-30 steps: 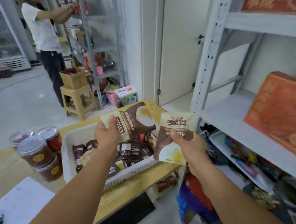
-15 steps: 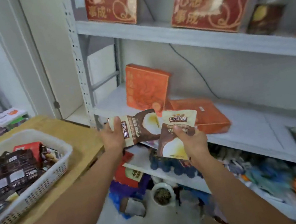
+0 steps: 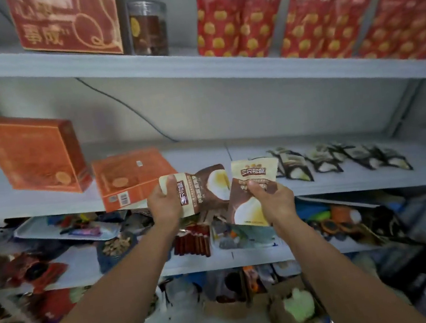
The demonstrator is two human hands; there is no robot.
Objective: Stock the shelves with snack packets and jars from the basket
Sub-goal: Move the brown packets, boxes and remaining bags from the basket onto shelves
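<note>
My left hand [image 3: 165, 206] grips a brown-and-cream snack packet [image 3: 204, 187] by its top end, held sideways. My right hand [image 3: 274, 201] pinches a second packet of the same kind [image 3: 252, 176], held upright. Both packets hang just in front of the middle shelf [image 3: 233, 155]. On that shelf, to the right, lies a row of similar packets [image 3: 336, 161]. The basket is out of view.
Two orange boxes [image 3: 37, 157] [image 3: 131, 177] stand at the shelf's left. The upper shelf [image 3: 192, 65] carries red printed boxes, a jar [image 3: 149, 28] and red snack bags [image 3: 322, 15]. The lower shelves and floor are crowded with mixed goods.
The view has swung right, from the table and basket to the shelving. Both hands have kept their packets and now hold them before the middle shelf.
</note>
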